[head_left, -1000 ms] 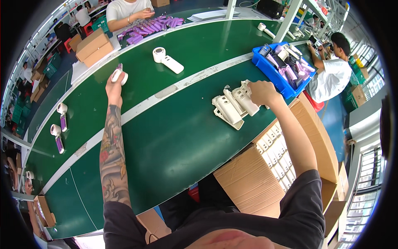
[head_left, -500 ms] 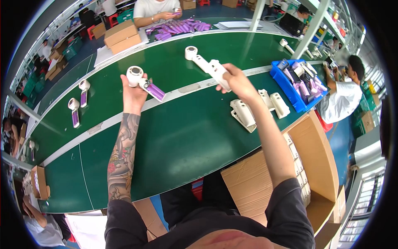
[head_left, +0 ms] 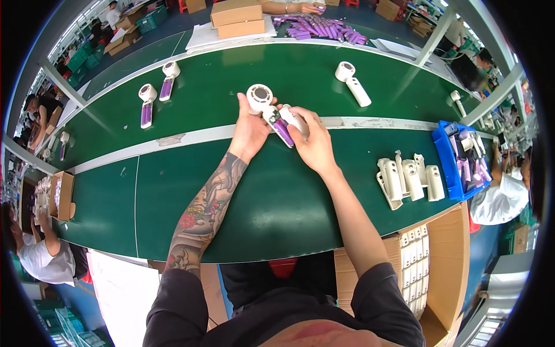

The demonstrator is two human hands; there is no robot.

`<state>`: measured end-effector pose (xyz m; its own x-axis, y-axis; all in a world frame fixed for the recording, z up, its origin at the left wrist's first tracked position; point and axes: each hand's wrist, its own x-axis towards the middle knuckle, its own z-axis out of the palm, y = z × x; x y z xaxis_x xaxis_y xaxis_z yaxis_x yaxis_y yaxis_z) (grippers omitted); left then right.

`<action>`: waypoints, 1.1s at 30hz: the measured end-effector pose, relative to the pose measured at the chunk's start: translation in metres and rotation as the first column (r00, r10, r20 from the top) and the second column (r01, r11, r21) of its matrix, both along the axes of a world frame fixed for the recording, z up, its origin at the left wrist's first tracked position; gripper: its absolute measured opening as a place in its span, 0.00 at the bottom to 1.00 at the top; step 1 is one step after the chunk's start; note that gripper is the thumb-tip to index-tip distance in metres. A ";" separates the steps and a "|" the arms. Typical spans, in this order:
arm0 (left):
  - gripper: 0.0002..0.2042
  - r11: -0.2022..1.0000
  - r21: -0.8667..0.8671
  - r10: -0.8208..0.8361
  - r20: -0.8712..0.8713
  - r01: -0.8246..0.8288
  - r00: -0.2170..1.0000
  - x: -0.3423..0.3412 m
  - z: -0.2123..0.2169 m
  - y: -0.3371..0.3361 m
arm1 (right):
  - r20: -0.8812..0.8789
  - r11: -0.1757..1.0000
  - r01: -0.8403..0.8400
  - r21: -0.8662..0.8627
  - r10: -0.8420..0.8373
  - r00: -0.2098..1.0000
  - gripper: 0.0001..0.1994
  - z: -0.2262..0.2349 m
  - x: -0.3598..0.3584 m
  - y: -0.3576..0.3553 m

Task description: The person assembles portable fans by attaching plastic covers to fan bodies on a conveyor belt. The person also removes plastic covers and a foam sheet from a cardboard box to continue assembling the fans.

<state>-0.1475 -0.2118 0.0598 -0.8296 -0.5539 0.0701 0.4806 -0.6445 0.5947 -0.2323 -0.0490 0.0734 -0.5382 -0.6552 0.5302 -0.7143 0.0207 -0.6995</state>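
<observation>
We found the left hand (head_left: 250,137) gripping a white device (head_left: 259,95), its thumb upright beside the round head and its fingers behind. The device lay at the upper end of that hand, the handle slanting down to the right with a purple part (head_left: 282,130) exposed.

We noted the right hand (head_left: 315,144) clamped on a white cover (head_left: 295,119), fingers over its top and thumb toward its lower end. The cover was just right of the device's handle; as the fingers hid part of the edge, we could not fairly tell whether the two touched.

Both hands were over the green table (head_left: 277,199). Well to their right we recorded a cluster of loose covers (head_left: 413,180), with a blue bin (head_left: 446,162) beside it. Beyond the hands, a closed device (head_left: 357,92) lay to the right and two open devices (head_left: 146,110) to the left.
</observation>
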 end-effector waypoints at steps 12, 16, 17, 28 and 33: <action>0.36 0.987 -0.160 -0.036 -0.001 0.035 0.999 0.007 -0.003 0.010 | -0.242 0.990 0.073 0.117 -0.043 0.969 0.22 0.002 0.022 0.001; 0.34 0.984 -0.172 -0.052 -0.038 0.045 0.998 0.010 -0.005 0.007 | -0.254 0.990 0.052 0.131 -0.017 0.967 0.23 -0.002 0.021 0.003; 0.32 0.986 -0.157 -0.069 -0.065 0.058 0.996 0.010 -0.006 0.006 | -0.237 0.991 0.033 0.130 -0.001 0.971 0.23 -0.004 0.021 0.004; 0.25 0.808 -0.577 -0.132 0.024 0.122 0.991 0.024 0.011 0.025 | -0.030 0.980 -0.010 0.198 0.017 0.999 0.22 -0.007 0.022 0.005; 0.23 0.683 -0.715 -0.086 0.119 0.146 0.989 0.018 -0.002 0.029 | 0.021 0.982 -0.004 0.190 0.000 1.000 0.21 -0.013 0.017 0.003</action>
